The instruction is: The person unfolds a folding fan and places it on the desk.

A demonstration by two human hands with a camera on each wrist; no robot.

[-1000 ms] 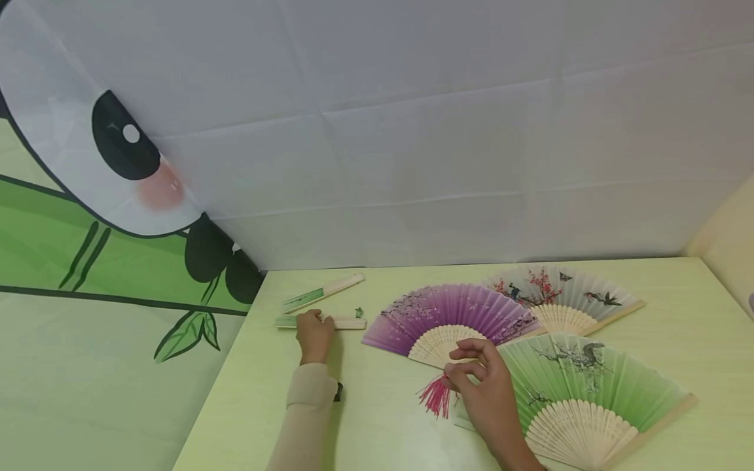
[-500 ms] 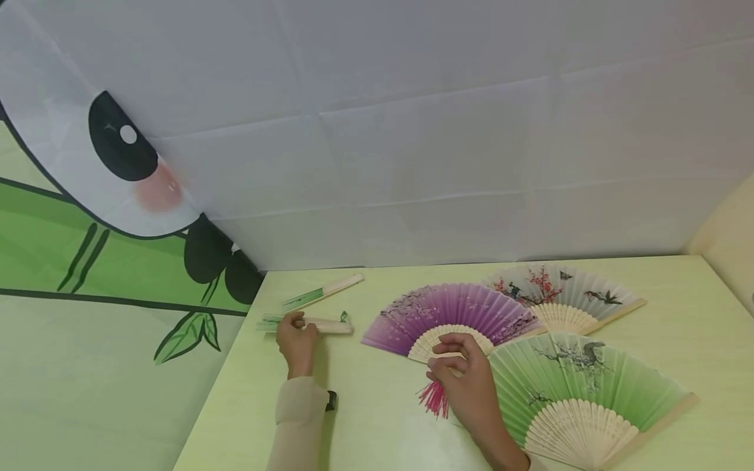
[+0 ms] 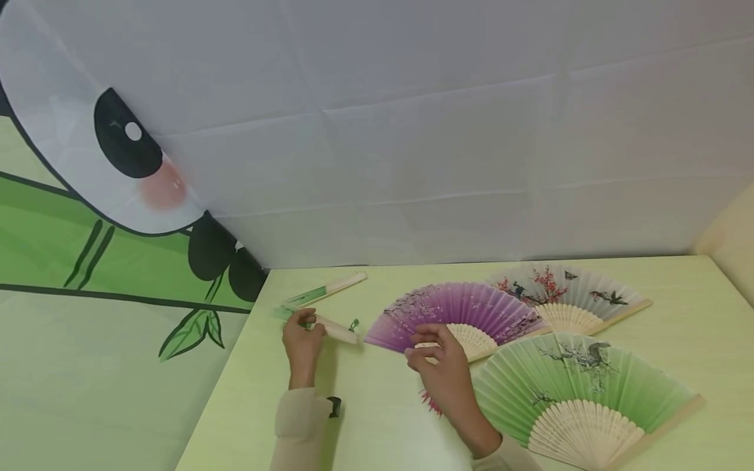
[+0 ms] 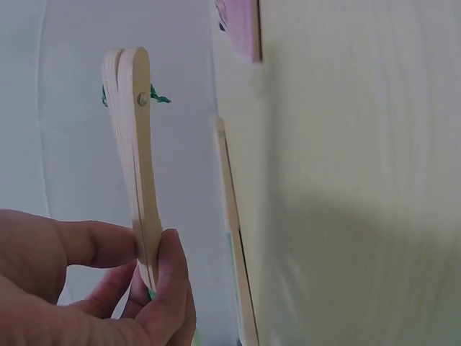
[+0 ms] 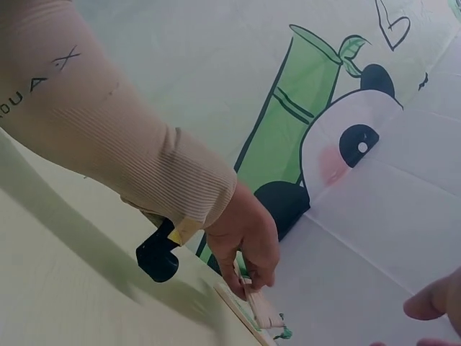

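Observation:
My left hand (image 3: 302, 343) pinches a folded hand fan (image 4: 138, 151) between thumb and fingers, its pale wooden ribs pointing right and a green cord at the rivet end. In the left wrist view the fan stands above the table edge of the picture, ribs closed together. Behind it lies another folded fan (image 3: 325, 290), green and wood-coloured. My right hand (image 3: 446, 376) hovers over the spread purple fan (image 3: 406, 317), fingers loosely bent and holding nothing. It partly hides the purple fan's ribs and pink tassel (image 3: 431, 401).
A spread green fan (image 3: 642, 379) lies at the front right of the table (image 3: 377, 425). Behind it a white fan (image 3: 568, 288) with printed blossoms is partly covered by the purple one. A pale cloth backdrop (image 3: 412, 144) with a cartoon panda rises behind the table.
My left hand has shifted the folded fan slightly left, then lifted and turned it, its rivet end now angled toward me. My right hand has moved left across the purple fan.

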